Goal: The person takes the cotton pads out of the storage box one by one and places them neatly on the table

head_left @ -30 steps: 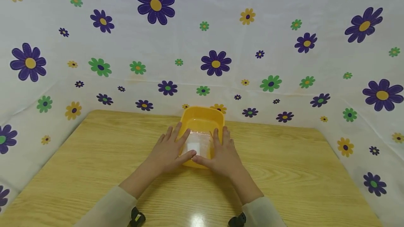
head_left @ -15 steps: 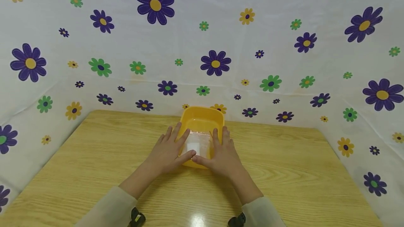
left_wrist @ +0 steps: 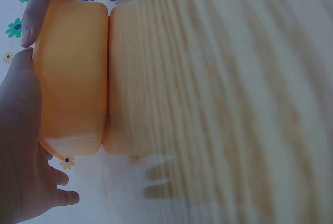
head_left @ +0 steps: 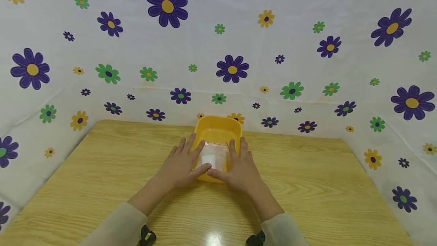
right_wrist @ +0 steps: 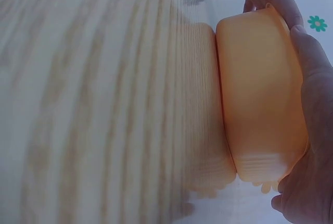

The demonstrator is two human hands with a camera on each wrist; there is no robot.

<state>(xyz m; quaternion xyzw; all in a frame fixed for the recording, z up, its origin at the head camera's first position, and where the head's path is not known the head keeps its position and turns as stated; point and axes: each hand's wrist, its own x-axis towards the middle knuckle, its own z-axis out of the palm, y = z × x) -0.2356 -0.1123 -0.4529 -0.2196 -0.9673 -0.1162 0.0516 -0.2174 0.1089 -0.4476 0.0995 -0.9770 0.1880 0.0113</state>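
A yellow plastic basin (head_left: 217,134) stands on the wooden table, near its back edge. Over its left rim lies my left hand (head_left: 178,165), fingers spread and fairly straight. My right hand (head_left: 243,169) rests the same way over the right rim, and the two thumbs almost meet above the near side. Between the hands, inside the basin, lies a clear zip bag (head_left: 221,158) with a white square (head_left: 208,160) in it. Both wrist views show the basin's outer wall (left_wrist: 75,78) standing flat on the table, with a hand along the rim. The hands hide parts of the bag.
The wooden table (head_left: 307,185) extends to both sides of the basin. Behind it and at both sides hangs a white cloth (head_left: 198,44) printed with flowers. Dark straps (head_left: 147,235) sit at the sleeve cuffs.
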